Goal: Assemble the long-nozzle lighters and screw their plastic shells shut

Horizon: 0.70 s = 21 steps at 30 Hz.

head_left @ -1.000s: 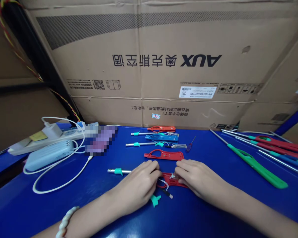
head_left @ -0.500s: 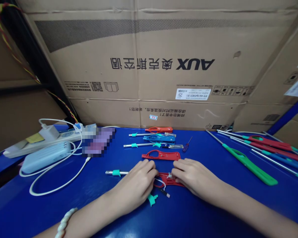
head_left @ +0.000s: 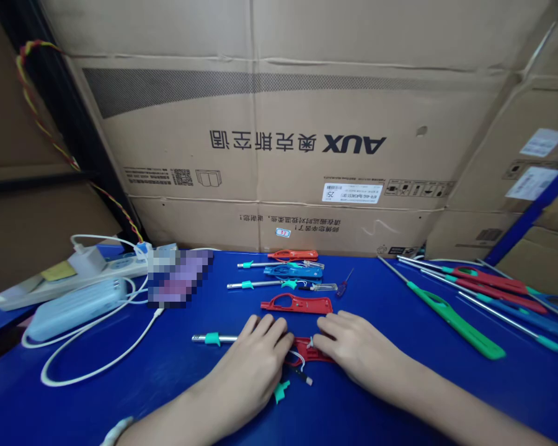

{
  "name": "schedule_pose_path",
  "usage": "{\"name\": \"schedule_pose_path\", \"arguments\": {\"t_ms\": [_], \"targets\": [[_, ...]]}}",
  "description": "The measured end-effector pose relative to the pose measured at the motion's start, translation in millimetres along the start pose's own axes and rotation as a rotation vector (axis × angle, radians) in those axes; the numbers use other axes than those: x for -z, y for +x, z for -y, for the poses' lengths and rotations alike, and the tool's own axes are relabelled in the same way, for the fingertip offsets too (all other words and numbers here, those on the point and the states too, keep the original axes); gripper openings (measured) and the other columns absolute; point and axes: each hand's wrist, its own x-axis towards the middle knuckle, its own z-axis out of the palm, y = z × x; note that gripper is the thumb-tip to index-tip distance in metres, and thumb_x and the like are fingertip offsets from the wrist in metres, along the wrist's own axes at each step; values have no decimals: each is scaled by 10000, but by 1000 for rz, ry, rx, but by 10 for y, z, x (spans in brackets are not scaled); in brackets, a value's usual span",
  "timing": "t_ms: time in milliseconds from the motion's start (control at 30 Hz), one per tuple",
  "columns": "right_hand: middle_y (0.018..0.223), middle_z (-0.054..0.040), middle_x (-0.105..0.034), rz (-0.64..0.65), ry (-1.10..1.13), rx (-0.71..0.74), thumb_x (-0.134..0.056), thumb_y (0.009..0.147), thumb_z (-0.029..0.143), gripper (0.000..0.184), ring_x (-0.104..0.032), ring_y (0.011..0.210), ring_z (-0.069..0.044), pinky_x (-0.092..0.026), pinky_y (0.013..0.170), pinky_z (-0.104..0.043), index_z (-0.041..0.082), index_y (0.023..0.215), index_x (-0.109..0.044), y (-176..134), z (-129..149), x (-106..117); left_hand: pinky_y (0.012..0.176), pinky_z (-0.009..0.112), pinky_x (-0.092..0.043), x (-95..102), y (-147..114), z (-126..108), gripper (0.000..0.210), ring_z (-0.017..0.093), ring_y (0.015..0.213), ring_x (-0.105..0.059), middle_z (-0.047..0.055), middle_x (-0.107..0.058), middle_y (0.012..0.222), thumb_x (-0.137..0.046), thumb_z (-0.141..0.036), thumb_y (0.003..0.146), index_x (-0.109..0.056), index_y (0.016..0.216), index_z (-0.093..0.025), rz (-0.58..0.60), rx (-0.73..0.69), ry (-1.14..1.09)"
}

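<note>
Between my hands lies an opened red lighter casing half (head_left: pixel 310 350), partly covered by my fingers. My left hand (head_left: pixel 259 359) is closed at its left end, fingertips hidden. My right hand (head_left: pixel 353 344) pinches its right end, next to a small pale part inside the casing. A metal lighter tube (head_left: pixel 225 339) with a teal collar sticks out left from under my left hand. White wires run to a small black igniter (head_left: pixel 303 375) just below the casing. Nearest to me is a teal trigger piece (head_left: pixel 281 391). Another red casing half (head_left: pixel 302 303) lies just beyond my hands.
Farther back are a blue casing half (head_left: pixel 297 271), an orange-red casing (head_left: pixel 294 255), tubes and a small purple screwdriver (head_left: pixel 343 286). A green lighter (head_left: pixel 460 325) and several others lie right. A power bank (head_left: pixel 77 308), cables and power strip (head_left: pixel 32 294) are left; cardboard (head_left: pixel 279 111) stands behind.
The view has tilted up a little, so the table things sit lower in the picture. My hands stay at the red casing; the left fingers look slightly more stretched forward.
</note>
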Motion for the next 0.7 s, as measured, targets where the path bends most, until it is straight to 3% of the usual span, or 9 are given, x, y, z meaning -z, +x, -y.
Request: {"name": "schedule_pose_path", "arguments": {"t_ms": [133,300,533,700], "targets": [[813,-28,-615,-30,-19,1,-589,879,161,31,-576,729,-194,-409,656,-310,185,883,-609,-9,30,-13,848,468,-398,-12,1,-8,380,291,981,-477,103,-533,1125,-405,-39,841,-533,1177,-163,10,-14,28],[831,-26,-606,-63,-8,22,-590,889,201,136,-585,745,-199,-423,635,-298,237,1018,-614,-5,28,-37,867,457,-395,69,3,14,327,277,990,-478,84,-539,1094,-409,-52,869,-561,1126,-182,34,-2,-58],[857,-43,-593,18,57,-20,-561,897,179,176,-574,774,-206,-452,648,-303,263,1035,-631,-19,8,-44,869,411,-382,88,-19,63,296,235,946,-486,53,-542,1030,-421,-51,880,-576,1085,-198,18,-13,-175],[1038,-100,-571,105,222,-64,-473,898,90,307,-548,936,-212,-467,793,-330,241,1116,-627,-43,5,43,840,373,-380,104,-13,97,283,210,910,-498,39,-548,997,-423,-44,881,-586,1049,-202,-2,-33,-218]]}}
